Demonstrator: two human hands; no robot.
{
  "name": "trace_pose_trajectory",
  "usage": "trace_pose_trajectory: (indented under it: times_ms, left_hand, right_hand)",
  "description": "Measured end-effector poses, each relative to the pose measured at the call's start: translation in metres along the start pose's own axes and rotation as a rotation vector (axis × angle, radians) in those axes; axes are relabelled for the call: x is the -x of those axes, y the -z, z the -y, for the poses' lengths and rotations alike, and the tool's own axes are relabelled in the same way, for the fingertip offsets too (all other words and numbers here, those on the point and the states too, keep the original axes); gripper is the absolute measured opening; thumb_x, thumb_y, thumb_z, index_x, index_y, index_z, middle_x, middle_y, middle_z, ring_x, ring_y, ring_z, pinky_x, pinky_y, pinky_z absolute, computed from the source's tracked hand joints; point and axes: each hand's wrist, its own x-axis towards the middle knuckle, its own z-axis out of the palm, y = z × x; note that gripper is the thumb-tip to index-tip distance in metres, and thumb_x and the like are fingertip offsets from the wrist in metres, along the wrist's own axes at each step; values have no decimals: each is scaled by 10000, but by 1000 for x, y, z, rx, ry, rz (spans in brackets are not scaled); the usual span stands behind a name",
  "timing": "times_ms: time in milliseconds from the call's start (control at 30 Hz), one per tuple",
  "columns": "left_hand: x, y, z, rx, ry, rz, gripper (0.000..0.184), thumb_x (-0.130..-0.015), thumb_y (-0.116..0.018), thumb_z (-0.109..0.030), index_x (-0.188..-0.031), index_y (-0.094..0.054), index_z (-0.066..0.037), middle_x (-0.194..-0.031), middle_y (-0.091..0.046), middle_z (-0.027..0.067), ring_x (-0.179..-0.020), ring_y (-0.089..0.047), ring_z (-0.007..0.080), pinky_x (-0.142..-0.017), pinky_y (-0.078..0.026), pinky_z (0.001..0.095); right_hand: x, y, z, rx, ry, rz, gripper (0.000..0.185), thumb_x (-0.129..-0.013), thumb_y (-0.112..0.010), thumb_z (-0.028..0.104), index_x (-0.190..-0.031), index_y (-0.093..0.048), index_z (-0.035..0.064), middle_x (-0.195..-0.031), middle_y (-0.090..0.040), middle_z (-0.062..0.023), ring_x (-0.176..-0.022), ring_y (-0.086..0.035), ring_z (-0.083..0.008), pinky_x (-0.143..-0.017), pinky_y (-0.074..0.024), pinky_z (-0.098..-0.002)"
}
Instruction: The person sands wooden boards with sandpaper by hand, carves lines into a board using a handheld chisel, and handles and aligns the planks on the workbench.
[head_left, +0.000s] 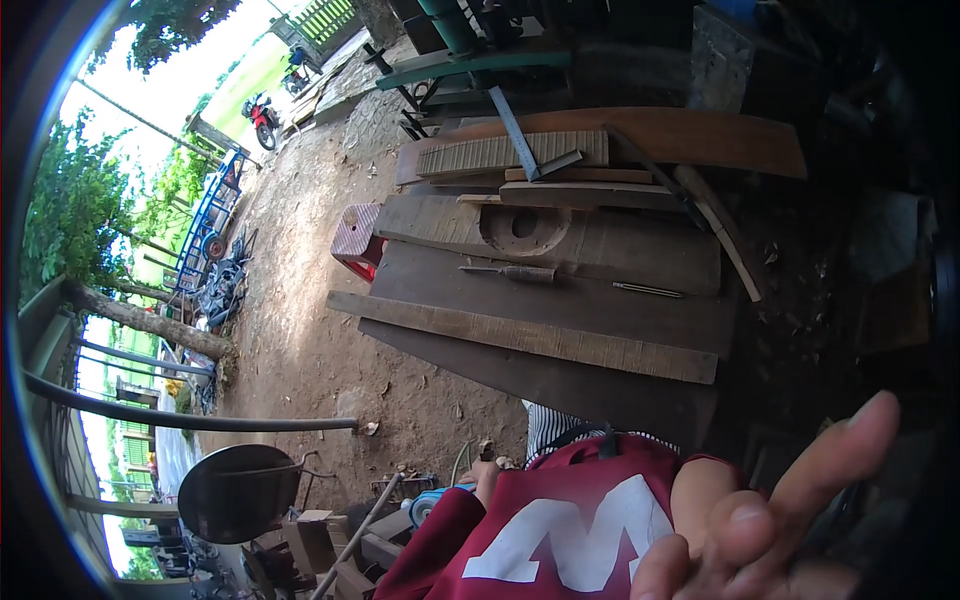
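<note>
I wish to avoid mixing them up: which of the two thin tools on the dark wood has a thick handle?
The tool nearer the checked stool: its narrow shaft ends in a thick brown handle; the pen-like tool is slim throughout.

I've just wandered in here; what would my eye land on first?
Probably the person's right hand, looming close to the camera at lower right, beside the big white letter on the dark red shirt. Next, perhaps, the wooden board with a round hollow, near the middle among other planks. At upper left, a red motorbike stands out against the bright yard.
</note>
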Motion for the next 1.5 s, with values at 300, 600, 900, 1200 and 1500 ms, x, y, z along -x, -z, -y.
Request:
trace_pose_trajectory:
  times_ms: [300, 600, 900, 1200, 1500]
  left_hand:
    - [-4, -6, 6, -16, 59, 69, 388, -742, -557, -170, -1129, -551, -177, -1140, -490, 169, -1232, -233, 370, -962, -281, 445]
    - [0, -23, 14, 68, 32, 212, 333, -722, -580, -228, -1048, -610, -166, -1027, -598, 129, -1174, -321, 364, -988, -261, 412]
    - [-7, -51, 59, 265, 156, 246, 381, -752, -581, -268, -1130, -541, -289, -1314, -293, 250, -1279, -36, 441, -964, -106, 617]
    - [20, -43, 48, 298, 252, 266, 469, -770, -543, -222, -1221, -455, -314, -1376, -106, 288, -1293, 59, 414, -997, -64, 571]
    - [16, -54, 42, 331, 211, 227, 465, -762, -569, -252, -1212, -460, -291, -1387, -82, 258, -1297, 38, 406, -1002, -100, 559]
  right_hand:
    - [1, -7, -7, -147, -139, 2, 112, -664, -701, 202, -685, -641, 294, -1391, 170, 27, -1176, -279, -245, -693, -437, -348]
    - [34, 127, -71, 1115, -365, -69, 296, -706, -684, 153, -947, -533, 72, -880, -614, -67, -818, -536, -180, -665, -404, -257]
    - [170, 277, -128, 1947, -880, 422, 569, -663, -694, 314, -1138, -520, 54, -1352, -227, -135, -1226, -219, -314, -997, -263, -402]
    - [167, 270, -135, 1933, -778, 400, 471, -600, -739, 227, -952, -503, 22, -1040, -458, -106, -992, -413, -277, -863, -336, -391]
    - [187, 231, -142, 2042, -592, 641, 320, -555, -737, 147, -772, -520, 58, -838, -472, -91, -828, -462, -266, -718, -377, -376]
